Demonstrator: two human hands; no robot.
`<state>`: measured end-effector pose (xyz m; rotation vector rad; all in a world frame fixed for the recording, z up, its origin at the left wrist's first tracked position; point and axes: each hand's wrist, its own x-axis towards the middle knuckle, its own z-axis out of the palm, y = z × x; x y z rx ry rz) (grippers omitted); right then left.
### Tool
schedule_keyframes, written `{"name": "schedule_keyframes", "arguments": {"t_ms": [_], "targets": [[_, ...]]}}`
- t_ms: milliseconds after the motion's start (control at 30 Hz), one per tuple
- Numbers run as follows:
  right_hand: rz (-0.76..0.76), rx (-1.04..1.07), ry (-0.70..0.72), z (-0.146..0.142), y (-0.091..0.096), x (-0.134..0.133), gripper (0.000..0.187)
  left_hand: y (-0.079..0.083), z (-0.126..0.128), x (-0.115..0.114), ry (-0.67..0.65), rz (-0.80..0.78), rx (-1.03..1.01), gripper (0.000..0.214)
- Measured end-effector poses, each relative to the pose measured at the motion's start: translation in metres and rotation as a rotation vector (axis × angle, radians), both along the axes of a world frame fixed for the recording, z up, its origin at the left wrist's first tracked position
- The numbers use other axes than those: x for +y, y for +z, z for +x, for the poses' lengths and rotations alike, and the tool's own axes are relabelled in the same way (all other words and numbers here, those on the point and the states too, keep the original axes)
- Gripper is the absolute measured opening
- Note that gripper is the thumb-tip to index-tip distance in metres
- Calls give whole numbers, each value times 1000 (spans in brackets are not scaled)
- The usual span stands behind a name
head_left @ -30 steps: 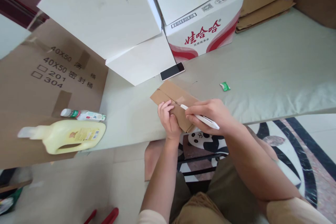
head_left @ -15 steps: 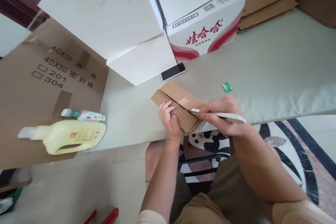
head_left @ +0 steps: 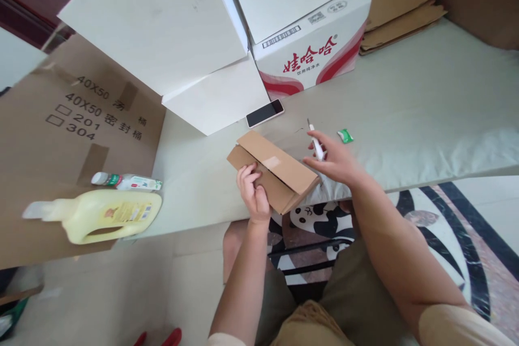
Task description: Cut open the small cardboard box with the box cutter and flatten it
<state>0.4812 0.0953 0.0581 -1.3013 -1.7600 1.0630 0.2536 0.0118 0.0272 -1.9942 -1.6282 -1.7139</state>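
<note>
A small brown cardboard box (head_left: 275, 165) lies tilted at the front edge of the bench, a piece of clear tape on its top flap. My left hand (head_left: 253, 192) grips its near side, the fingertips curled at the slit between the flaps. Right of the box, my right hand (head_left: 330, 158) holds a white utility knife (head_left: 316, 143) between thumb and fingers. Its blade end points away from me, apart from the box. A small green packet (head_left: 345, 135) lies just beyond that hand.
Behind the box are a phone (head_left: 265, 113), white boxes (head_left: 214, 89) and a red-and-white printed carton (head_left: 312, 59). Flattened cardboard (head_left: 399, 11) is stacked at the back right. A yellow jug (head_left: 113, 213) and a small bottle (head_left: 130, 181) lie at left beside a large brown carton (head_left: 93, 102).
My right hand has drawn the knife out of the box's slit and moved it away to the right, turning its blade end forward. My left hand still grips the box.
</note>
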Motion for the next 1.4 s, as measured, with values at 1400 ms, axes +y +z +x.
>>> {"name": "schedule_keyframes", "arguments": {"t_ms": [1400], "targets": [[-55,304,389,-30,5,-13,46,13,-56,-47,-79,-486,-1347,41]]}}
